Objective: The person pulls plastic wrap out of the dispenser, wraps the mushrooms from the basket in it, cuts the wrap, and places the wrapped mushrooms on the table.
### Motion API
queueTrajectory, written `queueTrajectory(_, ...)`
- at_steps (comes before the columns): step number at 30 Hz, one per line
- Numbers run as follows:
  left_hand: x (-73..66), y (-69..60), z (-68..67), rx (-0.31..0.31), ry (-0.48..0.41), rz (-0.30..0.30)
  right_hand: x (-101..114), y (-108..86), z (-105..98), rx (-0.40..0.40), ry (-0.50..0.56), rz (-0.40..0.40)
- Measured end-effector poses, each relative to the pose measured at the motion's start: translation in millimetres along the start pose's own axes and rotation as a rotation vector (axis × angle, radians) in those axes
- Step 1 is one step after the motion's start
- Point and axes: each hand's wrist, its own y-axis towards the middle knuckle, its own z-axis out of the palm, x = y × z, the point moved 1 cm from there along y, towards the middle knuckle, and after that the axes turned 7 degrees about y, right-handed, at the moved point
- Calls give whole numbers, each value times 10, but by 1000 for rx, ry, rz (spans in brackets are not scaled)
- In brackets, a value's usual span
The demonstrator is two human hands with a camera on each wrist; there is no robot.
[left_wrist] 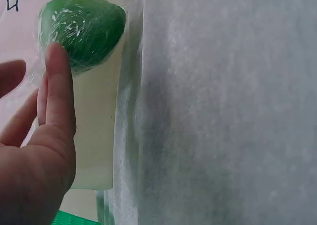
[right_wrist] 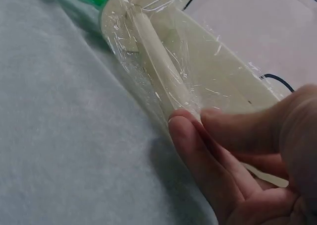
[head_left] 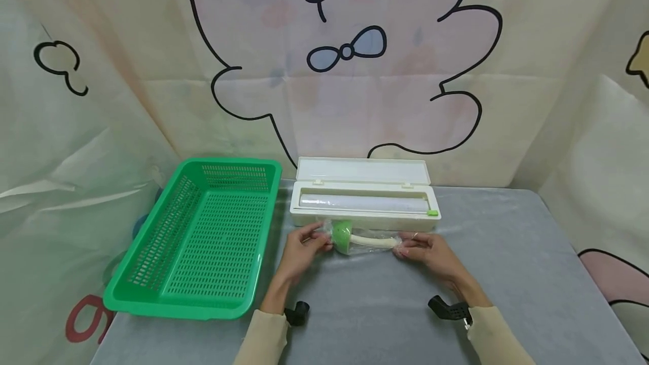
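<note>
A thing with a green dome-shaped head (head_left: pixel 342 236) and a straight white handle (head_left: pixel 374 241) lies crosswise between my hands, wrapped in clear plastic film. My left hand (head_left: pixel 302 252) holds the film at the head end; in the left wrist view its fingertips touch the wrapped green dome (left_wrist: pixel 84 29). At the handle end, my right hand (head_left: pixel 431 255) pinches the film between thumb and fingers, as the right wrist view shows beside the white handle (right_wrist: pixel 161 59). Directly behind stands a white cling film dispenser (head_left: pixel 365 221), its lid (head_left: pixel 362 170) raised and a film roll (head_left: pixel 362 203) inside.
A green plastic basket (head_left: pixel 257 241) with slotted walls stands to the left of my left hand. Grey cloth (head_left: pixel 507 263) covers the table. Behind it hangs a printed curtain (head_left: pixel 405 100) with a cartoon bear. Each wrist wears a black strap-on camera (head_left: pixel 450 308).
</note>
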Motion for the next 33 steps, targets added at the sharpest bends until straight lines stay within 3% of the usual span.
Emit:
queueTrajectory(4, 25, 12, -15, 29, 12, 21, -24, 1, -41, 30, 49, -23)
queueTrajectory(10, 77, 4, 34, -8, 101, 83, -32, -12, -49, -22, 11, -67)
queueTrajectory(15, 90, -14, 92, 59, 2, 61, -21, -26, -56, 53, 86, -163)
queueTrajectory(19, 50, -24, 122, 99, -79, 73, -16, -35, -63, 132, 162, -191)
queueTrajectory(28, -53, -24, 186, -2, -13, 239, 45, -19, -30, 224, 147, -145)
queueTrajectory(33, -84, -33, 222, -54, 156, 377, 65, -8, 7, 240, 186, -161)
